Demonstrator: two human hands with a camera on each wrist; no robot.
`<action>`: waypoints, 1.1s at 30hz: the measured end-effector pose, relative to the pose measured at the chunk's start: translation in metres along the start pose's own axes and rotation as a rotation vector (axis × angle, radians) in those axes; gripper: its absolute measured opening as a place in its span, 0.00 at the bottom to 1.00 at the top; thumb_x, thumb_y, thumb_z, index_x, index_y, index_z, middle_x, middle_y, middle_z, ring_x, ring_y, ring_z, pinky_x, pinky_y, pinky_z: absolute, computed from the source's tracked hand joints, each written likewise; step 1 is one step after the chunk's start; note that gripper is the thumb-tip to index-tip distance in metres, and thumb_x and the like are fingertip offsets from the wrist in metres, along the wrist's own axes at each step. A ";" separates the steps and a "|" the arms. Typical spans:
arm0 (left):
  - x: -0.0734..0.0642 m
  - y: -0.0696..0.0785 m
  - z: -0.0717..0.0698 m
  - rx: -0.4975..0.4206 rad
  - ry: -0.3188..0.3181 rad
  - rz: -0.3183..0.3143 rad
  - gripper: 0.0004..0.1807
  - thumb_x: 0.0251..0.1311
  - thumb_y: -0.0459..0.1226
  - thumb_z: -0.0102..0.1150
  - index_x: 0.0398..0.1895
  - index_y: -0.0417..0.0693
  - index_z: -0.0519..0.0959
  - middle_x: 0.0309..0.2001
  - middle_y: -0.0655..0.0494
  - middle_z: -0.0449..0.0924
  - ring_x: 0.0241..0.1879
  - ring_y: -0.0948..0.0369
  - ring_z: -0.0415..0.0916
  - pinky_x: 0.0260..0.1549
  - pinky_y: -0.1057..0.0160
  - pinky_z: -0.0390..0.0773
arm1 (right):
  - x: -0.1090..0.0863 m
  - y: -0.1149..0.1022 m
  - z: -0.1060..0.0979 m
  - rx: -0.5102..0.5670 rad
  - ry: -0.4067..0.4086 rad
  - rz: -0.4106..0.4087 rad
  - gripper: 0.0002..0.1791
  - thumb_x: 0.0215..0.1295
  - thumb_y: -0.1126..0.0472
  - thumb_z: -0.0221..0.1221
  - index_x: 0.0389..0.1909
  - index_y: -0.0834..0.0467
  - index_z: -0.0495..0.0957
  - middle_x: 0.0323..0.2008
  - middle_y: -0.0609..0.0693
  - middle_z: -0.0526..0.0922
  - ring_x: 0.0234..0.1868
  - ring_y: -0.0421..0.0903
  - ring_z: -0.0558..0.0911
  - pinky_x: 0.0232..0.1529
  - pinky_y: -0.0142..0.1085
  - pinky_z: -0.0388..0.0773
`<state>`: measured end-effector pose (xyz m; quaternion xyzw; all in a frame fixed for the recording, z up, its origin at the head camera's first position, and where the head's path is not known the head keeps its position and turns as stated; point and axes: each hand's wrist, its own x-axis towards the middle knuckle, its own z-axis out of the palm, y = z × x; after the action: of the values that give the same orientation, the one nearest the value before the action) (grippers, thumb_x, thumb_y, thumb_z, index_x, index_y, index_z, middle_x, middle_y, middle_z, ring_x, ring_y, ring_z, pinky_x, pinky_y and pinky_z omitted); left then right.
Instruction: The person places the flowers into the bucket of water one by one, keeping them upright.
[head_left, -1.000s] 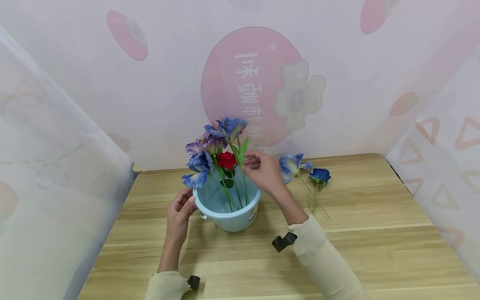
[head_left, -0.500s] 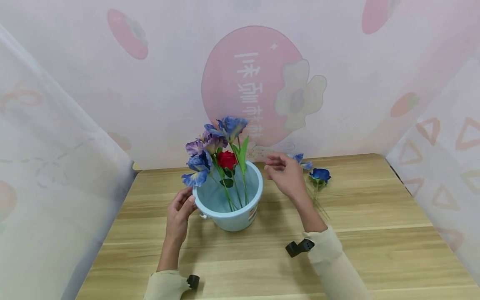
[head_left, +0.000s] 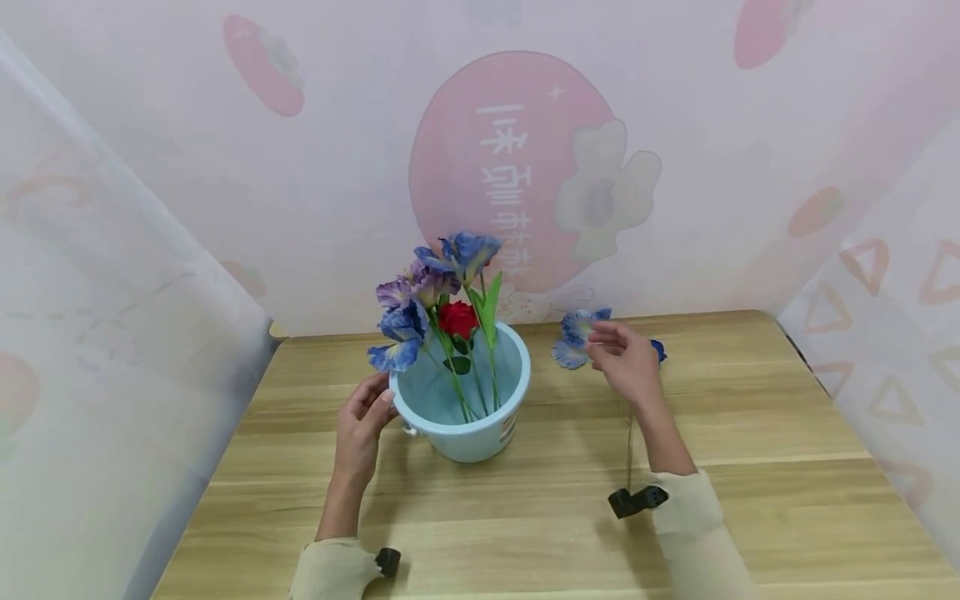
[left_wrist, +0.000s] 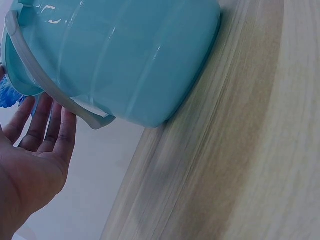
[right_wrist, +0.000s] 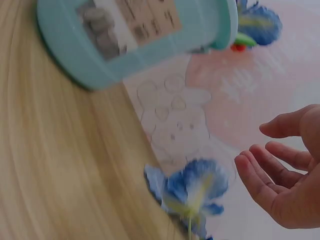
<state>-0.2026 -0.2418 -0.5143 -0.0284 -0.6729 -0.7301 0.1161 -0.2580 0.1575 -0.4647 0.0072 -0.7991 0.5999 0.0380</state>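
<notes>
A light blue bucket (head_left: pixel 457 444) stands on the table, holding a purple iris (head_left: pixel 420 287), blue irises (head_left: pixel 465 252) and a red rose (head_left: pixel 457 320) on green stems. My left hand (head_left: pixel 358 437) holds its left rim, thumb at the lip; in the left wrist view the fingers reach beneath the rim beside the grey handle (left_wrist: pixel 47 85). Right of the bucket, my right hand (head_left: pixel 632 367) hovers with fingers loosely bent and nothing in them. Near its fingertips lies a loose blue iris (head_left: pixel 570 356). Behind that hand a dark blue flower (head_left: pixel 660 351) is mostly hidden.
A white printed sheet (head_left: pixel 337 192) rises along the table's back edge, with more sheeting at both sides. On the wooden table (head_left: pixel 525 517), a thin stem (head_left: pixel 630 442) shows beside the right forearm. Each wrist bears a small black camera (head_left: pixel 637 500).
My right hand has moved away from the flowers in the bucket, rightward to the loose blue iris. My left hand has stayed at the bucket's rim.
</notes>
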 end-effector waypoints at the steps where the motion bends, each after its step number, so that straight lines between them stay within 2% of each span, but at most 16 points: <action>1: 0.000 0.000 0.000 0.000 0.000 -0.002 0.20 0.79 0.33 0.55 0.68 0.32 0.75 0.54 0.59 0.85 0.49 0.66 0.84 0.48 0.66 0.89 | 0.000 0.003 -0.004 -0.011 0.002 0.003 0.24 0.77 0.63 0.62 0.71 0.64 0.75 0.62 0.66 0.83 0.61 0.61 0.86 0.49 0.32 0.90; 6: 0.000 0.000 0.000 0.007 0.004 -0.007 0.20 0.79 0.33 0.55 0.68 0.32 0.75 0.54 0.60 0.85 0.49 0.66 0.84 0.48 0.66 0.90 | 0.000 0.017 -0.020 -0.068 0.020 0.030 0.23 0.78 0.62 0.61 0.70 0.64 0.76 0.61 0.65 0.84 0.61 0.60 0.85 0.51 0.33 0.90; 11: 0.000 0.000 0.001 0.003 0.006 -0.001 0.20 0.79 0.33 0.54 0.68 0.32 0.75 0.54 0.59 0.85 0.48 0.66 0.84 0.48 0.66 0.90 | 0.002 0.029 -0.031 -0.145 -0.002 0.039 0.24 0.78 0.59 0.61 0.69 0.63 0.77 0.61 0.64 0.85 0.63 0.61 0.84 0.50 0.28 0.87; 18: 0.001 0.000 0.001 0.000 0.001 0.012 0.19 0.79 0.33 0.54 0.67 0.31 0.75 0.53 0.59 0.86 0.47 0.66 0.84 0.47 0.66 0.90 | 0.009 0.043 -0.043 -0.243 -0.092 0.031 0.25 0.79 0.57 0.61 0.71 0.65 0.76 0.64 0.65 0.84 0.67 0.63 0.82 0.61 0.41 0.86; 23: 0.001 0.000 0.001 0.004 0.001 0.011 0.19 0.79 0.33 0.55 0.67 0.32 0.76 0.53 0.59 0.86 0.48 0.66 0.84 0.47 0.65 0.90 | 0.016 0.053 -0.050 -0.238 -0.146 0.019 0.26 0.79 0.60 0.61 0.71 0.68 0.75 0.65 0.68 0.82 0.66 0.64 0.82 0.52 0.26 0.83; 25: 0.001 0.000 0.001 0.004 0.000 0.012 0.19 0.79 0.33 0.54 0.67 0.32 0.76 0.53 0.59 0.86 0.47 0.66 0.84 0.47 0.65 0.90 | 0.019 0.056 -0.052 -0.228 -0.168 0.022 0.26 0.79 0.61 0.60 0.72 0.68 0.74 0.66 0.69 0.81 0.66 0.65 0.82 0.51 0.24 0.82; 29: 0.000 0.000 0.001 -0.002 -0.002 0.020 0.20 0.78 0.33 0.55 0.67 0.31 0.75 0.53 0.59 0.86 0.47 0.66 0.84 0.47 0.65 0.90 | 0.024 0.061 -0.052 -0.221 -0.218 0.040 0.26 0.80 0.63 0.58 0.73 0.68 0.72 0.68 0.69 0.79 0.68 0.66 0.80 0.59 0.39 0.87; 31: 0.000 0.000 0.001 -0.003 -0.001 0.022 0.20 0.78 0.33 0.55 0.67 0.31 0.75 0.53 0.59 0.86 0.48 0.66 0.84 0.47 0.65 0.90 | 0.027 0.064 -0.051 -0.228 -0.236 0.049 0.26 0.80 0.62 0.58 0.74 0.67 0.72 0.69 0.68 0.79 0.69 0.66 0.79 0.62 0.47 0.86; 33: 0.000 0.000 0.000 -0.007 0.000 0.021 0.19 0.78 0.33 0.55 0.66 0.31 0.76 0.53 0.58 0.86 0.48 0.66 0.84 0.48 0.65 0.90 | 0.029 0.066 -0.049 -0.243 -0.247 0.047 0.26 0.81 0.62 0.58 0.74 0.67 0.72 0.68 0.68 0.79 0.69 0.66 0.79 0.63 0.51 0.85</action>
<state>-0.2025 -0.2414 -0.5146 -0.0358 -0.6700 -0.7312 0.1236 -0.2876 0.2242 -0.5125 0.0573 -0.8644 0.4940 -0.0738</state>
